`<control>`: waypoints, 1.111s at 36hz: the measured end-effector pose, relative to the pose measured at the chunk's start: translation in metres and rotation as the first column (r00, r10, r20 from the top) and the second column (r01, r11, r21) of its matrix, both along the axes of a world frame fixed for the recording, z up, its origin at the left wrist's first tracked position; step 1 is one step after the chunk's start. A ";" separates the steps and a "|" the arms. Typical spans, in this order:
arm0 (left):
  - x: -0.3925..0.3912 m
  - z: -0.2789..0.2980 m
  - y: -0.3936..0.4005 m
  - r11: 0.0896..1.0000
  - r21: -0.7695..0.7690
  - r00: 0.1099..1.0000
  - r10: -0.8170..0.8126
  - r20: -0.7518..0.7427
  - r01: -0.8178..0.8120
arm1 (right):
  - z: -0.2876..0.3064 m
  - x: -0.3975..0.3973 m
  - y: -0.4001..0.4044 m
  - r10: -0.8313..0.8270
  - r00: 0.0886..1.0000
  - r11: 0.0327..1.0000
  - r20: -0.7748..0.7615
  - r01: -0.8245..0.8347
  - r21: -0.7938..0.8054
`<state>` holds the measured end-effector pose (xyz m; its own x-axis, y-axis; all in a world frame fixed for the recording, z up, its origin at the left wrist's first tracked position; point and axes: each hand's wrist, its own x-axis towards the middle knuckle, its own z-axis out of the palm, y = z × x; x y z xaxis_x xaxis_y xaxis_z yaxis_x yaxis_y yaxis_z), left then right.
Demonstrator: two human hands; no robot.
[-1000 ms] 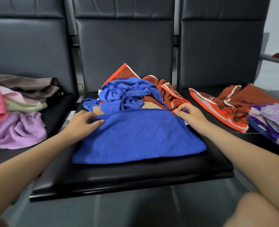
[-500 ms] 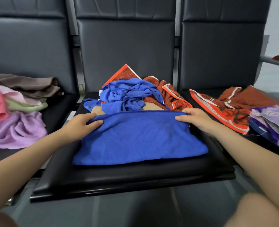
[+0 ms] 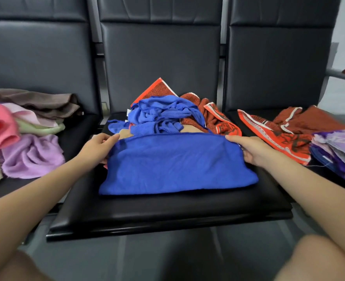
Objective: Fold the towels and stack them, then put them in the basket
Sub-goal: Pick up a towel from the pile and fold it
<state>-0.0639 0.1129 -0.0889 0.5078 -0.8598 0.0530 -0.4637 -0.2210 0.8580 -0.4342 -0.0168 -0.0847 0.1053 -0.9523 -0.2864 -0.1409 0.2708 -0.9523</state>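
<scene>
Black seat point(image 3: 167, 211), left hand point(image 3: 95, 148) and right hand point(image 3: 250, 151) each grip blue towel point(image 3: 177, 165) corners

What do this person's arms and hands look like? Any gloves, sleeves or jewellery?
Both the left hand and the right hand are bare: no gloves, and no rings, watch or bracelets that I can see. The forearms are uncovered as far as the picture shows, with no sleeves in view.

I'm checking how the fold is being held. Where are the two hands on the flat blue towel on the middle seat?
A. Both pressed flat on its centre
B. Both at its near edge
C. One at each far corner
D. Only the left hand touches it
C: the left hand and the right hand each grip a far corner of the flat blue towel, one at either end of its far edge.
</scene>
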 end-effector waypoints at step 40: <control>-0.004 -0.007 0.000 0.997 -0.032 0.981 0.072 0.182 -0.067 | 0.056 0.041 0.054 -0.097 0.970 0.993 0.224 0.110 -0.045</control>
<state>-0.0679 0.1131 -0.0955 0.5456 -0.8201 0.1723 -0.5979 -0.2369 0.7657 -0.3929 0.0374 -0.0289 0.0601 -0.9754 -0.2121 0.1004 0.2173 -0.9709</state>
